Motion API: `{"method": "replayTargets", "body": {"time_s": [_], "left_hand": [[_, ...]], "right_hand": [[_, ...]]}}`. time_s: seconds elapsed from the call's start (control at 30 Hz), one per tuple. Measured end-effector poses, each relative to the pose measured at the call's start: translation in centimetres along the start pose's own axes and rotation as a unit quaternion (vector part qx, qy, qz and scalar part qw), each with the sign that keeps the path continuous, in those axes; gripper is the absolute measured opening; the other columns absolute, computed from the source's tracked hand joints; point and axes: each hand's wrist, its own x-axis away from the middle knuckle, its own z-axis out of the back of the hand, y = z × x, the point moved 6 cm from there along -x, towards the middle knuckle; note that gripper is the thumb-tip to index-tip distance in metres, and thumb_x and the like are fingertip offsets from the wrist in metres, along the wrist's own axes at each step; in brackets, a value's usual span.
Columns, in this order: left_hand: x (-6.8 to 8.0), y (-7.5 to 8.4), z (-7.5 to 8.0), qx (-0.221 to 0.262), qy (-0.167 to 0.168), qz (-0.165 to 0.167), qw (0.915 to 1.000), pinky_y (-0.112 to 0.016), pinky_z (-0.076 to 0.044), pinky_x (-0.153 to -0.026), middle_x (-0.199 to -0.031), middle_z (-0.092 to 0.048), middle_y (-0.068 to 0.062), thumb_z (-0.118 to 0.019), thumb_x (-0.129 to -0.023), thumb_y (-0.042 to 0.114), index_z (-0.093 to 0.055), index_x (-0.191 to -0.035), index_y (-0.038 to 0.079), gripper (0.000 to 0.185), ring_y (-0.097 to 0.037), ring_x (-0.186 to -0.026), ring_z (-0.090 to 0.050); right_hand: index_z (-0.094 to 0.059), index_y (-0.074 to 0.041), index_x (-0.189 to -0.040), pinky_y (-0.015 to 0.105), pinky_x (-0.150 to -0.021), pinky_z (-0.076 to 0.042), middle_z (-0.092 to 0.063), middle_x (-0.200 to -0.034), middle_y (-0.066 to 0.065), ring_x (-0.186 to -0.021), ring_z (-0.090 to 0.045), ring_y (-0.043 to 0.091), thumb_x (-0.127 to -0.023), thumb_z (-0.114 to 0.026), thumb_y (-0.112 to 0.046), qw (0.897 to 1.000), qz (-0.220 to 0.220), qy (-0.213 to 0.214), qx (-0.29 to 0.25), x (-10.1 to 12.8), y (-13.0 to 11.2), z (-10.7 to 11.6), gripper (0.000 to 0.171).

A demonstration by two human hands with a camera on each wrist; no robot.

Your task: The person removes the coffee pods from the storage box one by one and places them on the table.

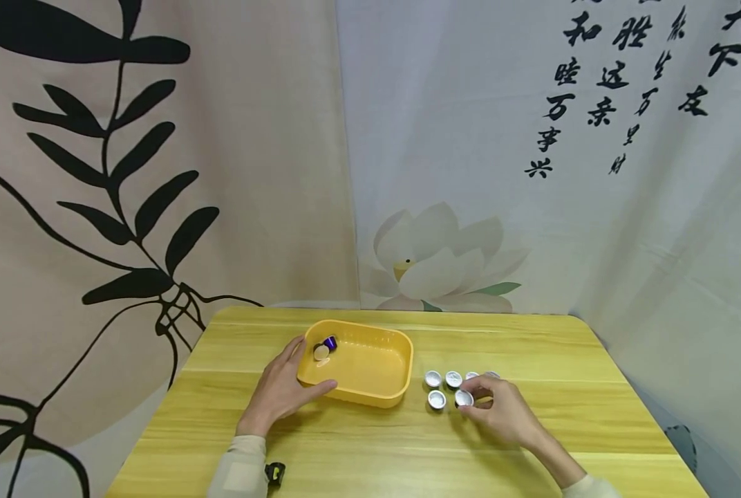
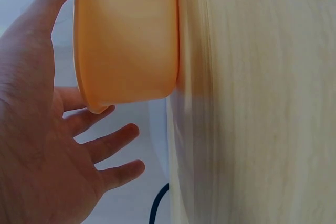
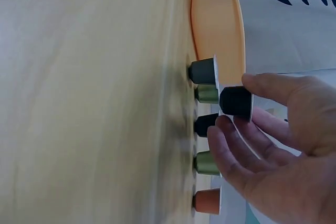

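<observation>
My right hand (image 1: 498, 408) pinches a black coffee capsule (image 3: 235, 102) between thumb and fingertips, its silver lid facing up in the head view. Around it on the table stand several more capsules, lids up: a dark grey one (image 3: 202, 72), a green one (image 3: 207, 163), a black one (image 3: 206, 125) and an orange one (image 3: 207, 201). At the left, my left hand (image 1: 283, 387) rests against the corner of a yellow tray (image 1: 370, 399), thumb at its near rim and fingers spread along its left side. In the tray lie a blue capsule (image 1: 330, 342) and a beige-lidded capsule (image 1: 321, 353).
The wooden table (image 1: 507, 339) ends at a far edge before hanging cloths (image 1: 283, 173) printed with leaves, a lotus and black writing. A small black object (image 1: 275, 474) shows beside the left sleeve (image 1: 241, 467).
</observation>
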Motion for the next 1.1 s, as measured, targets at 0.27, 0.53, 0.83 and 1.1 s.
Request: {"method": "replayTargets", "body": {"time_s": [0.27,0.53,0.83,1.1], "left_hand": [[0.0,0.0,0.0,0.002,0.001,0.001,1.0,-0.076,-0.037,-0.133,-0.19,-0.023,-0.016,-0.073,-0.09,0.088,-0.028,-0.179,0.006,0.13,-0.056,-0.168,-0.035],[0.0,0.0,0.0,0.001,0.0,0.003,1.0,-0.076,-0.037,-0.133,-0.19,-0.023,-0.017,-0.074,-0.09,0.087,-0.028,-0.179,0.004,0.13,-0.056,-0.168,-0.035],[0.0,0.0,0.0,0.003,0.001,0.003,1.0,-0.075,-0.038,-0.132,-0.189,-0.024,-0.017,-0.073,-0.09,0.087,-0.028,-0.179,0.004,0.13,-0.056,-0.168,-0.035],[0.0,-0.1,-0.1,0.001,0.0,0.006,1.0,-0.075,-0.039,-0.132,-0.19,-0.023,-0.015,-0.073,-0.09,0.088,-0.028,-0.179,0.005,0.13,-0.055,-0.168,-0.035]], "right_hand": [[-0.08,0.0,-0.121,0.024,-0.09,-0.069,-0.077,-0.128,0.02,-0.103,-0.079,0.018,-0.095,-0.091,-0.01,1.0,-0.009,0.002,0.023,-0.1,0.9,-0.6,0.03],[-0.081,-0.001,-0.117,0.023,-0.085,-0.07,-0.081,-0.122,0.018,-0.096,-0.078,0.009,-0.093,-0.092,-0.007,0.998,-0.002,0.023,0.053,-0.2,0.9,-1.1,0.028],[-0.081,-0.003,-0.116,0.018,-0.084,-0.067,-0.083,-0.116,0.012,-0.094,-0.078,0.008,-0.091,-0.094,-0.006,0.997,-0.008,0.042,0.066,-0.4,1.5,-1.6,0.029],[-0.082,-0.004,-0.116,0.018,-0.08,-0.066,-0.083,-0.112,0.008,-0.094,-0.079,0.013,-0.089,-0.096,-0.007,0.994,-0.02,0.061,0.093,-0.4,1.5,-1.7,0.031]]}}
